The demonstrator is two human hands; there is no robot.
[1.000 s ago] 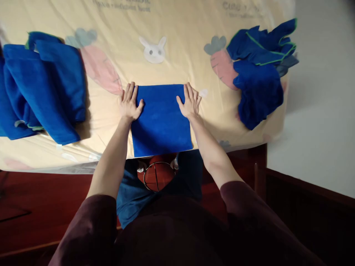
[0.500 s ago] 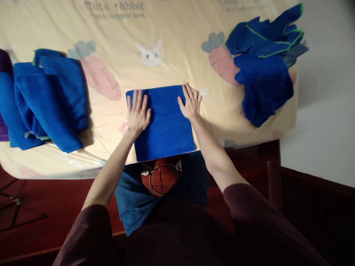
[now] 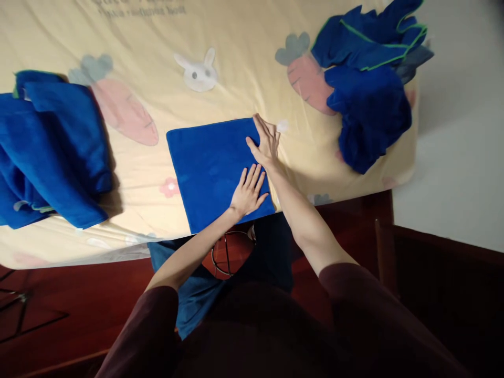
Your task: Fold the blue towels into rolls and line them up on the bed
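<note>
A folded blue towel [image 3: 208, 168] lies flat on the yellow sheet [image 3: 236, 68] near the front edge of the bed. My left hand [image 3: 248, 191] rests flat on the towel's near right corner, fingers stretched out. My right hand [image 3: 266, 143] lies flat on the towel's far right edge, fingers together and extended. Neither hand holds anything.
A stack of folded blue towels [image 3: 47, 152] sits at the left. A heap of loose blue cloths with green trim [image 3: 366, 79] lies at the bed's right corner. Below the bed edge are a dark red floor [image 3: 59, 304] and a basketball [image 3: 226, 252].
My left hand slid from the towel's far left corner across to its near right corner. The right hand stayed on the right edge. The view shifted slightly left.
</note>
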